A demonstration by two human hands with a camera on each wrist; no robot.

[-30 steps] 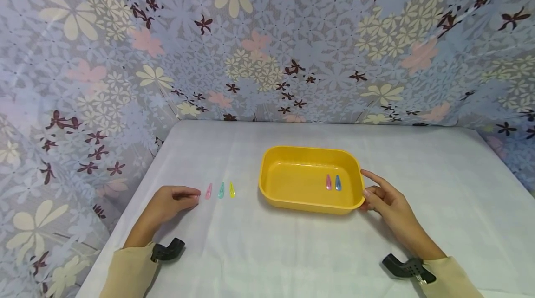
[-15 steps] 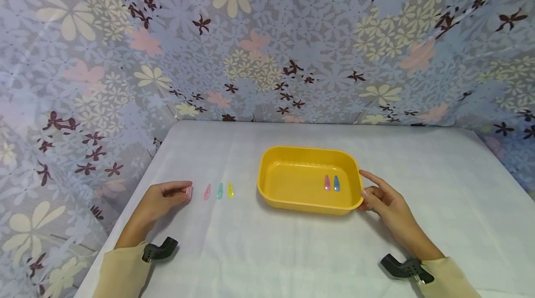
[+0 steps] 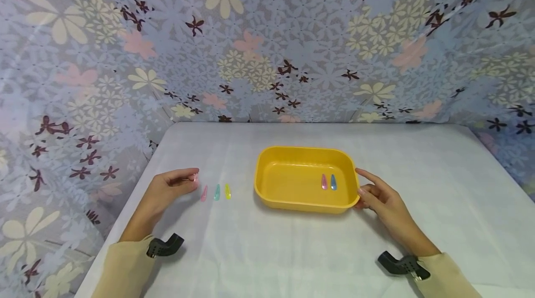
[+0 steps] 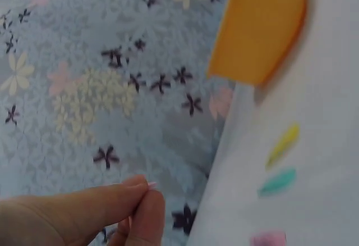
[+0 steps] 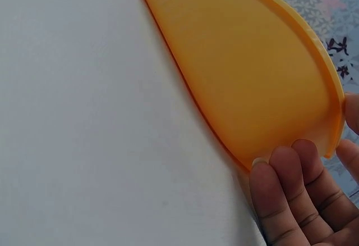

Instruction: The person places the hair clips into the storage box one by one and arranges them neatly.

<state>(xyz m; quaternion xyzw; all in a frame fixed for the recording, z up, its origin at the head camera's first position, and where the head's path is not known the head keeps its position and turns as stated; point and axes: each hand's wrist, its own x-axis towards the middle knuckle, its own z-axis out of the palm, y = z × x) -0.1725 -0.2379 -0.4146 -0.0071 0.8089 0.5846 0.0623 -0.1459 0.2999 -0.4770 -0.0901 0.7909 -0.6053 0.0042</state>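
Observation:
My left hand [image 3: 160,193] pinches a pink hair clip [image 3: 195,178] between thumb and fingers, raised above the left part of the table. Only a pale tip of that clip shows in the left wrist view. Just right of this hand lie a pink hair clip [image 3: 204,193], a teal hair clip [image 3: 217,192] and a yellow hair clip [image 3: 227,191] in a row. My right hand [image 3: 384,203] touches the right end of the yellow tray [image 3: 292,204], its fingertips [image 5: 289,170] against the outer wall. Inside the tray are a pink clip [image 3: 323,182] and a blue clip [image 3: 333,182].
A white cloth [image 3: 271,251] covers the table. Flowered fabric [image 3: 267,33] hangs behind it and along the left side. Each wrist carries a black camera mount [image 3: 165,245].
My left hand first shifted left from beside the row, then rose and moved slightly away and right with the pink hair clip. The right hand stays at the tray. The head view shifts slightly.

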